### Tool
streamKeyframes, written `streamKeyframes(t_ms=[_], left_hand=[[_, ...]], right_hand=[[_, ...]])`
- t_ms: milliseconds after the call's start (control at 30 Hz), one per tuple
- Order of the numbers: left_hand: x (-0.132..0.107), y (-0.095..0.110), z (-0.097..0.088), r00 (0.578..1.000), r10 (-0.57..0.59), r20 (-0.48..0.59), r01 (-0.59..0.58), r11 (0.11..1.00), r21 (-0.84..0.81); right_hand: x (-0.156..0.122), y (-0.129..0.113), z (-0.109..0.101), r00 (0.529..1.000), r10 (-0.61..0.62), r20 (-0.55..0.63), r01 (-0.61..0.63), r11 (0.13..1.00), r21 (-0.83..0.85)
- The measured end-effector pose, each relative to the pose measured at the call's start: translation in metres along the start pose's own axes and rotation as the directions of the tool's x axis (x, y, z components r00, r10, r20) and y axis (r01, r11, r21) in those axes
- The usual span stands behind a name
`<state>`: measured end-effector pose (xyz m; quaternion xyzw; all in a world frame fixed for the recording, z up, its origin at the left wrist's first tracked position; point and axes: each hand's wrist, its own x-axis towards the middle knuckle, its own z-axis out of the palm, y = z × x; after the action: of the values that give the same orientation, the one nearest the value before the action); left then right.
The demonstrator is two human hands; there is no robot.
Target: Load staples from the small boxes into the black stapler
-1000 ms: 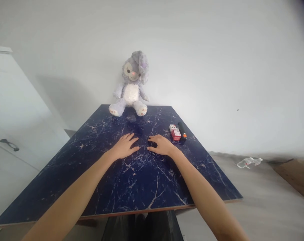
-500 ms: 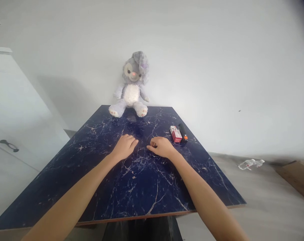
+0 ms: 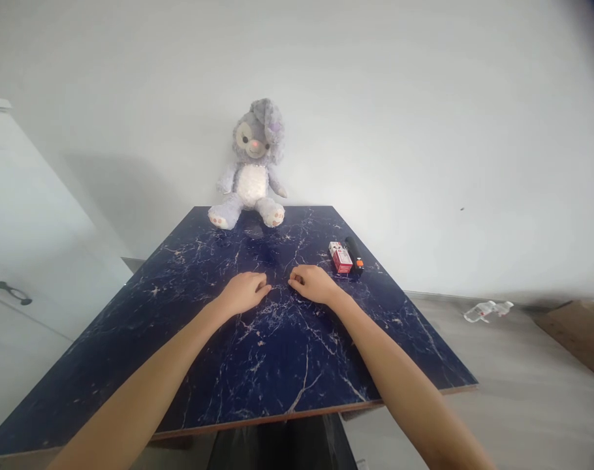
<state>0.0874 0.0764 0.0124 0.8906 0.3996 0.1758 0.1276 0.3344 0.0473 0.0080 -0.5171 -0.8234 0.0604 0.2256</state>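
Both my hands rest side by side on the dark blue marbled table top [image 3: 258, 365], near its middle. My left hand [image 3: 244, 292] is curled into a loose fist, knuckles up, with nothing seen in it. My right hand [image 3: 312, 283] is curled the same way, fingers tucked under, a short gap from the left one. A small red and white box [image 3: 341, 256] lies just right of my right hand, with a black stick-shaped item with an orange tip [image 3: 355, 251] beside it. A grey-purple plush toy [image 3: 250, 167] sits at the far edge against the wall.
A white cabinet with a dark handle [image 3: 12, 292] stands close on the left. On the floor to the right lie a crumpled clear plastic bottle [image 3: 484, 311] and a piece of brown cardboard [image 3: 583, 333]. A plain white wall runs behind the table.
Both hands went from lying flat with fingers spread to curled fists, staying in about the same spot. The view shifted slightly.
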Motion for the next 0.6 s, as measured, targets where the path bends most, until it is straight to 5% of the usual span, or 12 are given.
streamKeyframes(t_ms=[133, 167, 233, 300, 333, 367, 467, 600], left_hand=[[-0.011, -0.011, -0.006, 0.999, -0.038, -0.026, 0.036, 0.998, -0.052], [-0.014, -0.015, -0.008, 0.997, -0.055, -0.052, 0.051, 0.996, -0.07], [-0.019, -0.023, -0.009, 0.99, -0.099, -0.099, 0.089, 0.991, -0.097], [-0.022, -0.028, -0.01, 0.986, -0.12, -0.119, 0.109, 0.989, -0.095], [-0.023, -0.029, -0.01, 0.986, -0.115, -0.119, 0.105, 0.991, -0.084], [-0.023, -0.028, -0.009, 0.989, -0.101, -0.11, 0.093, 0.993, -0.074], [-0.022, -0.025, -0.01, 0.993, -0.076, -0.091, 0.068, 0.995, -0.079], [-0.023, -0.023, -0.012, 0.994, -0.085, -0.072, 0.075, 0.988, -0.139]], right_hand=[[-0.005, 0.012, -0.021, 0.947, 0.066, -0.315, -0.081, 0.996, -0.036], [-0.007, 0.018, -0.027, 0.881, 0.155, -0.447, -0.187, 0.982, -0.027], [-0.012, 0.033, -0.037, 0.648, 0.368, -0.667, -0.441, 0.895, 0.066], [-0.017, 0.051, -0.042, 0.416, 0.544, -0.729, -0.621, 0.755, 0.209], [-0.019, 0.059, -0.043, 0.346, 0.625, -0.7, -0.678, 0.682, 0.274], [-0.022, 0.068, -0.043, 0.314, 0.705, -0.636, -0.718, 0.614, 0.326], [-0.026, 0.085, -0.042, 0.342, 0.857, -0.386, -0.811, 0.477, 0.34], [-0.027, 0.094, -0.037, 0.394, 0.853, -0.341, -0.859, 0.475, 0.194]])
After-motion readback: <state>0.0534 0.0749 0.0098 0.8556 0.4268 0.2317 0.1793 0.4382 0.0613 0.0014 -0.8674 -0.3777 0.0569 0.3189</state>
